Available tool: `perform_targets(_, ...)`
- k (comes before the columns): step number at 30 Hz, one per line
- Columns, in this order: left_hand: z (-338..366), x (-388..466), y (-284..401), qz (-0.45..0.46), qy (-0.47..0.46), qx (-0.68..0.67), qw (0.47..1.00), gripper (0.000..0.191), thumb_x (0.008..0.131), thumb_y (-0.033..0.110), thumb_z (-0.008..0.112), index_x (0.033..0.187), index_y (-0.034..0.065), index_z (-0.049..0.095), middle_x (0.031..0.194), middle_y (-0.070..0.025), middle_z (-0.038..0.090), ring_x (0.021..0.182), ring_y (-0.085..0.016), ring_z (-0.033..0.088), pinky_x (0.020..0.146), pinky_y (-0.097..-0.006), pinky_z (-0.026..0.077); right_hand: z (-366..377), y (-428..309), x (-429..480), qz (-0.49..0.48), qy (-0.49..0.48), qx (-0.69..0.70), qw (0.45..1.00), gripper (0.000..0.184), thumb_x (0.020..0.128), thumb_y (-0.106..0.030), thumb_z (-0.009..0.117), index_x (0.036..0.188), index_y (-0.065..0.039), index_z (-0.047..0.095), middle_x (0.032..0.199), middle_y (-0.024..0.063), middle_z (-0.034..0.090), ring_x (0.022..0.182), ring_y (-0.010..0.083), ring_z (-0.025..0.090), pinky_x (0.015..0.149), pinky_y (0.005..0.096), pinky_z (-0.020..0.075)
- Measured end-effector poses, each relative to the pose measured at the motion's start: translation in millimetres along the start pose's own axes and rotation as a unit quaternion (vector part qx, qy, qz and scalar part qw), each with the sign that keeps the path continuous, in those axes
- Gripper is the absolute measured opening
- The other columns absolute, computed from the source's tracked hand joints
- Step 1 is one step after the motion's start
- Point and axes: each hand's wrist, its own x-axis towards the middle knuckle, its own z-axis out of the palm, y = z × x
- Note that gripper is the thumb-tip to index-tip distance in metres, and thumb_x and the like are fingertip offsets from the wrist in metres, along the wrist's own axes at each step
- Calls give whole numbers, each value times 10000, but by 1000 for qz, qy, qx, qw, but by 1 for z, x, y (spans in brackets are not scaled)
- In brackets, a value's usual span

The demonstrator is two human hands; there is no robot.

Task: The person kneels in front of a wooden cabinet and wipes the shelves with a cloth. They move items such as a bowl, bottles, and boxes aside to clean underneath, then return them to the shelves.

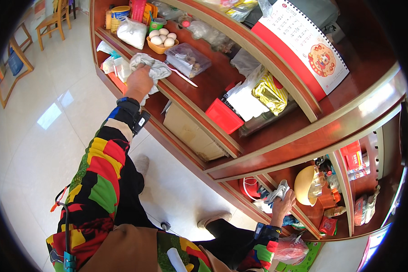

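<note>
My left hand (141, 81) grips a pale grey-white cloth (156, 68) against the front edge of a reddish-brown wooden shelf (193, 112). Just beyond the cloth lies a pink-and-white knife (182, 74), beside a clear plastic box (188, 59). A small basket of eggs (162, 40) and a bag of white powder (132, 32) stand close by. Lower right, my right hand (284, 205) holds a second grey cloth (278, 192) at the edge of another shelf section (306, 221). A yellow bowl (302, 185) sits behind that cloth, on the same shelf.
A spiral-bound desk calendar (312, 44) stands on the upper shelf. A red box (224, 115) and a gold-striped packet (272, 93) occupy the middle one. Below is a cardboard box (190, 132). A wooden chair (56, 22) stands on the tiled floor (30, 142).
</note>
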Motion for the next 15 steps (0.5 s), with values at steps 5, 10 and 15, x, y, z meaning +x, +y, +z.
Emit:
perform_targets(5, 7, 24, -14, -65, 4, 9, 998, 424, 890, 116, 633, 1308, 77, 684, 1399, -115, 637, 1196, -348, 682, 982, -466, 577, 0, -3, 3, 5, -2, 1, 1000, 512, 760, -100, 555, 1267, -32, 548, 1363, 221, 531, 1247, 544, 470, 1043, 655, 407)
perform_targets(10, 8, 21, -15, -43, 24, 17, 999, 424, 882, 112, 647, 1301, 62, 679, 1387, -139, 637, 1195, -353, 680, 974, -476, 580, -5, -11, 3, 6, 2, -12, 1000, 443, 765, -59, 574, 1207, -31, 580, 1360, 204, 568, 1236, 512, 490, 1057, 617, 416)
perform_targets(15, 13, -2, 2, 19, 5, 31, 999, 303, 887, 96, 645, 1185, 56, 684, 1311, -168, 644, 1108, -412, 701, 922, -505, 588, -7, -15, 3, 31, -12, -17, 999, 475, 748, -54, 581, 1223, -56, 586, 1365, 193, 566, 1238, 503, 495, 1064, 613, 414)
